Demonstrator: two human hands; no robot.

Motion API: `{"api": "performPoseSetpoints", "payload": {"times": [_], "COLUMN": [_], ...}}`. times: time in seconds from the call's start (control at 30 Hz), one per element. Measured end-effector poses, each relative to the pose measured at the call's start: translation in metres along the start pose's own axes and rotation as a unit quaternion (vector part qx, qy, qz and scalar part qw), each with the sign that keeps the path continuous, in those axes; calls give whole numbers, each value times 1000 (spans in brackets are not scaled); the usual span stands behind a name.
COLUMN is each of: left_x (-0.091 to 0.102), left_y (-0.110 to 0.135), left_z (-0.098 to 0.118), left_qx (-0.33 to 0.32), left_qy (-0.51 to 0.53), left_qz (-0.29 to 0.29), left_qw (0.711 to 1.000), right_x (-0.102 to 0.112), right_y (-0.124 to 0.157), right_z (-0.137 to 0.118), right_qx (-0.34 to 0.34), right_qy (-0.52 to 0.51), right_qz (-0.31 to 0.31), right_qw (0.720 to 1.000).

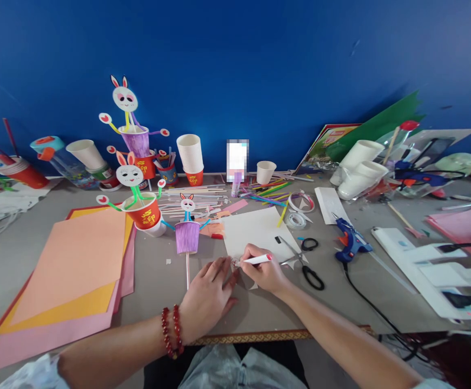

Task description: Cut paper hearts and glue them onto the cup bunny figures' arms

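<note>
The left hand (211,289) lies palm down at the near side, fingers loosely extended, beside small red marks (234,263). To its right, the right hand (266,274) pinches a white marker (258,260), tip at those marks, by the near edge of white paper (251,232). Scissors (312,276) lie right, a purple cup (187,237) left; farther off stand stacked white cups (189,153)

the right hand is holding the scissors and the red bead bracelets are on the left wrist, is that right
Not quite: in the head view the right hand holds a white marker, while the scissors lie to its right. The red bead bracelets are on the left wrist.
</note>
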State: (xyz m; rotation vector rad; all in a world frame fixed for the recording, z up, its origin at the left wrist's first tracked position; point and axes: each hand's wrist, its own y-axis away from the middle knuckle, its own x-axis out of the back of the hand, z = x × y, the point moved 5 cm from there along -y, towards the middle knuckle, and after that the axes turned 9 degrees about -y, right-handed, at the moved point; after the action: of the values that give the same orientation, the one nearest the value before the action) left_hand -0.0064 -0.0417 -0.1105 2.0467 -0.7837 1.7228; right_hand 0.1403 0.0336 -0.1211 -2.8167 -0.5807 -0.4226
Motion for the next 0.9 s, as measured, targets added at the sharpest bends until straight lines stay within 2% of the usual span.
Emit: {"api": "performPoseSetpoints", "payload": {"times": [0.53, 0.9], "left_x": [0, 1], "left_y": [0, 0], "left_z": [0, 1], "left_qx": [1, 1], "left_qy": [2, -4], "left_qz": [-6, -1], "left_qw": [1000, 1000], "right_x": [5, 3], "right_y": [1, 0], "right_z": [2, 2], "right_qx": [-12, -8], "right_qy": [-35, -9], "right_qz": [53, 36], "right_qw": [998, 999]}}
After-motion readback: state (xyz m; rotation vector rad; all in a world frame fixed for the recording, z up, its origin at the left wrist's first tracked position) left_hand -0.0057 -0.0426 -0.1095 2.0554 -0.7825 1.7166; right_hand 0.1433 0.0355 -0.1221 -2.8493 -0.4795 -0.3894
